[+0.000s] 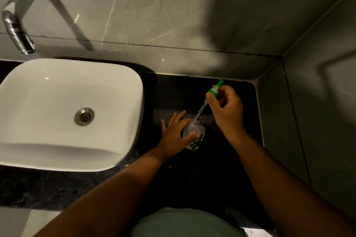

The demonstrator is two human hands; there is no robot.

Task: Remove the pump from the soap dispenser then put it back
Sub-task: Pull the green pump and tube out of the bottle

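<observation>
A clear soap dispenser bottle (194, 136) with a green label stands upright on the black counter (212, 169), right of the basin. My left hand (176, 132) grips its left side between thumb and fingers. My right hand (225, 109) holds the green pump (214, 89) by its collar, raised and tilted above the bottle. The pump's clear tube (200, 110) slants down with its lower end at the bottle's open neck; whether the tip is inside I cannot tell.
A white square basin (28, 90) with a metal drain (84, 116) fills the left. A chrome wall tap (17, 27) hangs above it. Grey marble walls close the back and the right side, forming a corner near the bottle.
</observation>
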